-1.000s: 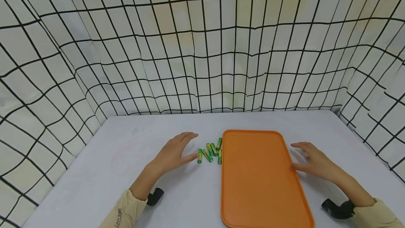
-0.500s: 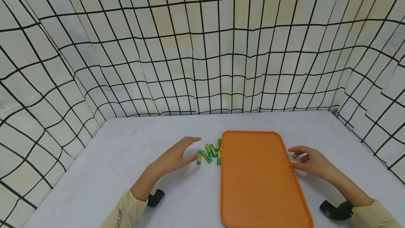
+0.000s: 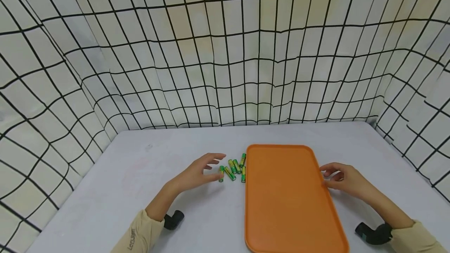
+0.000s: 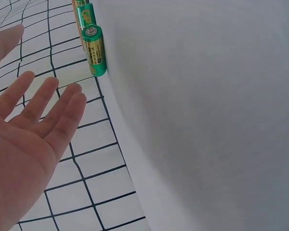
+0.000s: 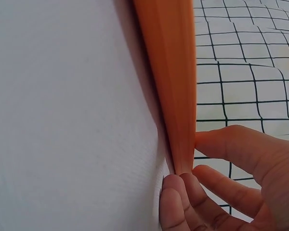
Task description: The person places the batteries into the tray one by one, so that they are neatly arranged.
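Several green and yellow batteries (image 3: 230, 173) lie loosely together on the table, close along the left edge of an orange tray (image 3: 291, 198). My left hand (image 3: 197, 171) hovers at their left, fingers spread and a little bent. Its thumb overlaps the leftmost battery in the head view, while the left wrist view shows the fingers apart from the nearest battery (image 4: 95, 50). At the tray's right side, my right hand (image 3: 346, 180) pinches the rim. The right wrist view has the thumb on the tray's edge (image 5: 176, 82) and the other fingers curled against its lower side.
A white table (image 3: 140, 167) carries everything. Black netting (image 3: 225, 69) over pale walls rises behind it and at both sides. Each wrist wears a black camera; the left one (image 3: 173, 220) sits just above the tabletop.
My right hand's fingers have curled in onto the tray's rim. The left hand has edged slightly right and its fingers have bent a little. Tray and batteries hold their places.
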`<move>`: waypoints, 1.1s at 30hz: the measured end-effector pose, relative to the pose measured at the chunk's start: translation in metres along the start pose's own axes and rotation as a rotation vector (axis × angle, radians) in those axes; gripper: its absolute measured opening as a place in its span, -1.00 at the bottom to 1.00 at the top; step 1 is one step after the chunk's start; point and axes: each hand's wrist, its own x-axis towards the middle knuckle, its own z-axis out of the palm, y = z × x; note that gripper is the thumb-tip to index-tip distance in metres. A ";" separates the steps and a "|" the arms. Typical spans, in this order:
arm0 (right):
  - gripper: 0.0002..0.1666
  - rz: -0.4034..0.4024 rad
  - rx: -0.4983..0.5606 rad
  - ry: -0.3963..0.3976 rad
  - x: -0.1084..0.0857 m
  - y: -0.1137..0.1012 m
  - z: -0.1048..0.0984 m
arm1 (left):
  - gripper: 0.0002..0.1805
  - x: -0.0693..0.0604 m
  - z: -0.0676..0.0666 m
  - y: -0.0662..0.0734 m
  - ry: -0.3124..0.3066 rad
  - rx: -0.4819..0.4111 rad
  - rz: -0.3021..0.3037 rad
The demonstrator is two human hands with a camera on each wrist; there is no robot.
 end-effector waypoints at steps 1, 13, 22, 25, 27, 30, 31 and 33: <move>-0.53 0.001 -0.003 0.000 0.000 0.000 0.000 | -0.32 0.000 0.000 -0.001 -0.001 -0.009 0.002; -0.55 -0.008 0.015 -0.013 0.000 0.001 -0.001 | -0.29 0.000 0.000 -0.005 -0.033 -0.043 -0.054; -0.54 0.006 0.009 -0.018 0.000 0.003 0.000 | -0.30 0.004 0.003 -0.010 -0.029 0.024 -0.089; -0.55 0.001 0.012 -0.016 0.000 0.003 0.000 | -0.29 0.004 0.003 -0.012 -0.027 0.059 -0.109; -0.54 -0.002 0.010 -0.013 0.000 0.003 0.000 | -0.28 0.005 0.003 -0.012 -0.026 0.067 -0.120; -0.53 -0.009 0.002 -0.016 0.000 0.003 -0.001 | -0.28 0.005 0.004 -0.011 -0.028 0.078 -0.128; -0.53 -0.005 0.001 -0.016 0.000 0.003 -0.001 | -0.28 0.006 0.004 -0.011 -0.030 0.080 -0.129; -0.52 0.008 -0.001 -0.015 0.000 0.002 -0.002 | -0.29 0.006 0.006 -0.010 -0.033 0.083 -0.132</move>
